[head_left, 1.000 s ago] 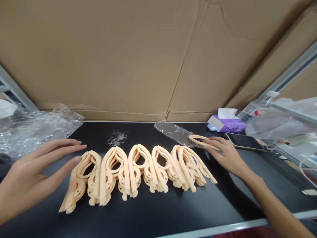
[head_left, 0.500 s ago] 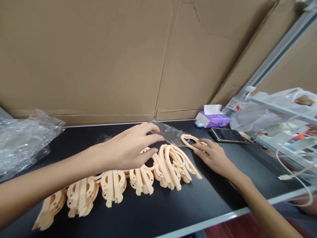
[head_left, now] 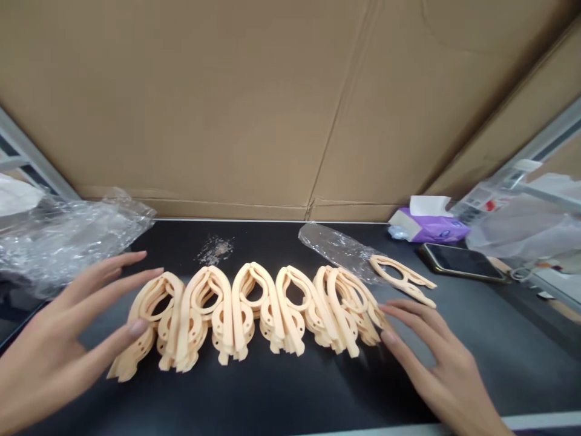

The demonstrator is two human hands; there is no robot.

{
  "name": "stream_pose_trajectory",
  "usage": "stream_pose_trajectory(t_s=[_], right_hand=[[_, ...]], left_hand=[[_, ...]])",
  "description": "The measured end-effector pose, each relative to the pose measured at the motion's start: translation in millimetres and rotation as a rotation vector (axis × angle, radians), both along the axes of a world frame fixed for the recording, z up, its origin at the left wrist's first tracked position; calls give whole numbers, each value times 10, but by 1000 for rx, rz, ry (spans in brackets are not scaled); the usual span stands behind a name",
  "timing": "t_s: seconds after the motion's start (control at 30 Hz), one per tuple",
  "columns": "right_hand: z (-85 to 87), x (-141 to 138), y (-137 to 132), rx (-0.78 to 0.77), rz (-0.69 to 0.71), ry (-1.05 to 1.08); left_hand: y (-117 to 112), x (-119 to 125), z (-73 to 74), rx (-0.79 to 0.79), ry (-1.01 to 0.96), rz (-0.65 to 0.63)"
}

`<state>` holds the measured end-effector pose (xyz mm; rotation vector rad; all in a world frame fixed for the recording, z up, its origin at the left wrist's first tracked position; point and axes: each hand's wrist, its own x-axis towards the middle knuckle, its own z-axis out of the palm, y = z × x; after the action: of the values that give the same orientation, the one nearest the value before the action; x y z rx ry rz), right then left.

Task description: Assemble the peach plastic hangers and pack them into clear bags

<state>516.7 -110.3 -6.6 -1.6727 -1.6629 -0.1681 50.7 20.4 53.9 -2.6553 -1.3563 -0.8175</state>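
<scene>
A row of overlapping peach plastic folding hangers [head_left: 245,303] lies across the black tabletop, in several stacked bunches with pointed loops at the far side. At its left end, my left hand [head_left: 68,339] is open, fingers spread, the fingertips beside or touching the leftmost bunch. My right hand [head_left: 431,357] is at the other end, also open, with thumb and forefinger apart against the rightmost hangers. Neither hand grips anything. One single hanger [head_left: 402,278] lies apart, behind my right hand, partly on a flat clear plastic bag [head_left: 338,248].
Crumpled clear plastic [head_left: 77,236] is heaped at the left. Small clear scraps [head_left: 215,249] lie behind the row. A purple tissue pack [head_left: 431,224] and a phone [head_left: 463,261] are at the back right. Cardboard [head_left: 204,109] walls off the far edge.
My right hand has let go of the single hanger and come nearer, to the row's right end. My left hand has moved from above the row to its left end. The view has turned left.
</scene>
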Motion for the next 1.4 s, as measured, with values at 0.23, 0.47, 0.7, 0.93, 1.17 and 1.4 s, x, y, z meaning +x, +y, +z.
stream_pose_trajectory(t_s=[0.23, 0.47, 0.7, 0.93, 1.17, 1.4], right_hand=[[-156, -83, 81, -112, 146, -198], [-177, -227, 159, -80, 244, -348], [-72, -286, 224, -67, 240, -422], [-71, -332, 309, -100, 271, -450], [-100, -399, 419, -80, 260, -452], [-99, -476, 532, -81, 254, -423]], left_hand=[[-257, -119, -404, -27, 92, -18], [-135, 19, -514, 82, 128, -191], [-218, 123, -463, 89, 126, -163], [-206, 233, -521, 146, 166, -143], [-117, 237, -546, 169, 154, -156], [-16, 217, -549, 165, 140, -137]])
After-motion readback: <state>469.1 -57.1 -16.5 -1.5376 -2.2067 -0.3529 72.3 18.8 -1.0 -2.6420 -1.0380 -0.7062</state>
